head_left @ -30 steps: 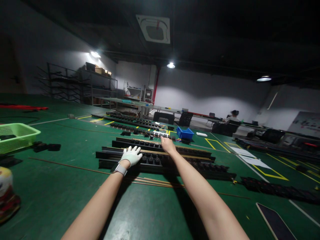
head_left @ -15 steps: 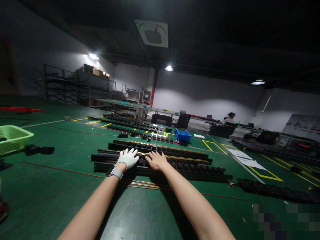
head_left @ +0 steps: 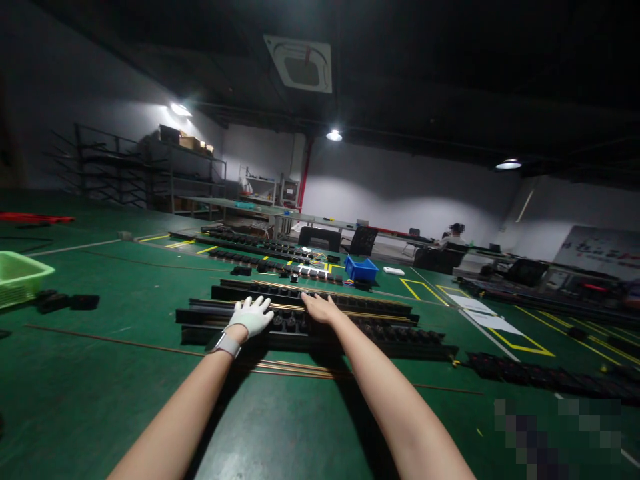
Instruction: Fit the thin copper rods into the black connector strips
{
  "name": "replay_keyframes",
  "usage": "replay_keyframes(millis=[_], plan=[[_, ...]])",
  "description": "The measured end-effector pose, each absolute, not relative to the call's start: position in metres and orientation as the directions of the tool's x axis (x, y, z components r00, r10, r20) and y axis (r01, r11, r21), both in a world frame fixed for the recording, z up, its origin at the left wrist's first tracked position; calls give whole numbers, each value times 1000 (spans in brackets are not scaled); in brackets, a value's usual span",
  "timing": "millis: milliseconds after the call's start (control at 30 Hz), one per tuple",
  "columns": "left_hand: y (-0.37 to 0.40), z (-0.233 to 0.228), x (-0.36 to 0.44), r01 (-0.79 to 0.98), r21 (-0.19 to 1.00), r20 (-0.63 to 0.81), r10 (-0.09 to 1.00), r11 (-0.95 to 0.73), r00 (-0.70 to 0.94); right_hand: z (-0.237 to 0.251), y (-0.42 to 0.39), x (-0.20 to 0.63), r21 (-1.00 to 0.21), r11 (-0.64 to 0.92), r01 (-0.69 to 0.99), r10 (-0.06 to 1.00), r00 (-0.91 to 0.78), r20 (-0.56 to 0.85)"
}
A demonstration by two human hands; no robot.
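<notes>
Resting both palms flat, fingers spread and gripping nothing, I have my gloved left hand (head_left: 251, 316) and bare right hand (head_left: 319, 308) on the long black rail (head_left: 400, 333) lying on the green floor (head_left: 100, 387) — stiff, probably heavy — best lifted two-handed, well apart.

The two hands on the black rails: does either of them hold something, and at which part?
Nothing is lifted or gripped. The gloved left hand and the bare right hand both lie flat, fingers spread, on top of the long black rail assembly on the green floor.
</notes>
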State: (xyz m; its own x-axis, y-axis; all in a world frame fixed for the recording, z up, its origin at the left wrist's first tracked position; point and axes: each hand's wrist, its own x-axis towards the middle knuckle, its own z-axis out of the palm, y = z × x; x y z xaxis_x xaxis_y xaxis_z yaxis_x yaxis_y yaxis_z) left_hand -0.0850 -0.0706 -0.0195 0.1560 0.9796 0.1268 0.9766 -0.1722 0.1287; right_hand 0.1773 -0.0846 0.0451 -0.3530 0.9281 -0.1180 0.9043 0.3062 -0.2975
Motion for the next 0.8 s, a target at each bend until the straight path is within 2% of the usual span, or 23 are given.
replay_keyframes(millis=[100,267,400,467,533,600,667,800], plan=[[-70,-20,-87,971,137,138,974,-196,178,52,-79,188,-333,277,901,924,-345,-165],[-72,-18,-88,963,160,147,970,-218,195,47,-84,191,-193,323,927,919,-356,-170],[-74,-16,-87,965,154,155,970,-213,189,42,-89,191,-184,334,925,923,-360,-138],[-75,-15,-87,963,154,165,967,-221,195,45,-87,193,-283,321,904,941,-338,-12],[-76,-14,-87,960,152,164,964,-233,208,52,-84,196,-502,283,817,959,-223,176],[-76,-14,-88,959,151,158,964,-238,214,61,-79,201,-677,260,689,957,-88,278],[-75,-14,-88,960,153,156,965,-235,211,69,-77,208,-737,252,627,957,-51,284],[-74,-16,-88,961,157,165,965,-228,202,78,-82,221,-748,246,617,968,-124,217]])
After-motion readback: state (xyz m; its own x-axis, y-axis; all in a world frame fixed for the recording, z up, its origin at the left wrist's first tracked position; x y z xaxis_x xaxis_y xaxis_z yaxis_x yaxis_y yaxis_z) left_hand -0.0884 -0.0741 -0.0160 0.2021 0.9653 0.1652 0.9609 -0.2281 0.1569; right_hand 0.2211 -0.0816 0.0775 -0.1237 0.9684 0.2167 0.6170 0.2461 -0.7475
